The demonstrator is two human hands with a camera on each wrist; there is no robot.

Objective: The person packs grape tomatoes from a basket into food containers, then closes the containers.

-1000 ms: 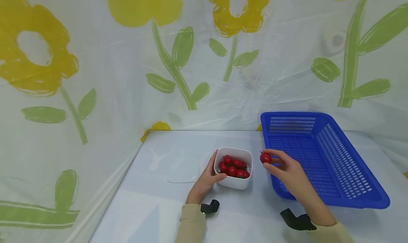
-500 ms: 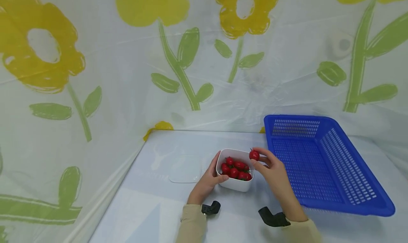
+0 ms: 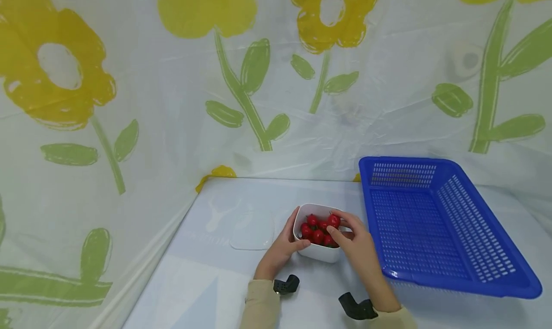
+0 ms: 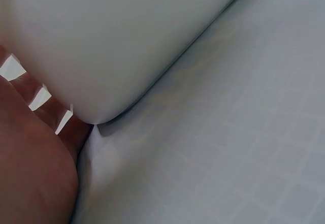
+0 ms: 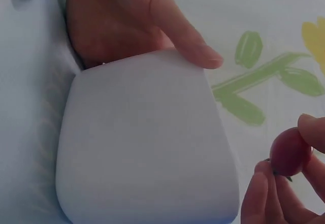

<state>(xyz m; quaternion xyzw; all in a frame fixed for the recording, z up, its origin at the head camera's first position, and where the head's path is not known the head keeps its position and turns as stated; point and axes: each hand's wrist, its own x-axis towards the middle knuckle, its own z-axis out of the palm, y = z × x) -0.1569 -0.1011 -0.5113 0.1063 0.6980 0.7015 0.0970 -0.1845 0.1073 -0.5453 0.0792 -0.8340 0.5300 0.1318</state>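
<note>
My left hand (image 3: 278, 253) grips the white square container (image 3: 319, 254) at its left side, the thumb over the near rim. Several red cherry tomatoes (image 3: 318, 236) lie inside. Over the container's right part, my right hand (image 3: 359, 246) pinches one cherry tomato (image 3: 334, 220) between thumb and fingers. The right wrist view shows this tomato (image 5: 290, 152) with its green stem, beside the container's outer wall (image 5: 144, 142). From the left wrist, the container's lower corner (image 4: 96, 102) is seen with the fingers behind it; the tomatoes are hidden there.
A blue perforated basket (image 3: 463, 289) stands to the right of the container. Left of it lies a clear, flat lid-like sheet (image 3: 252, 235) on the white tabletop (image 3: 189, 276). A flower-printed curtain (image 3: 172, 103) hangs behind the table.
My right hand has moved left from beside the basket, then down into the container's opening, still pinching the tomato. The left hand keeps its grip. The head view has shifted slightly.
</note>
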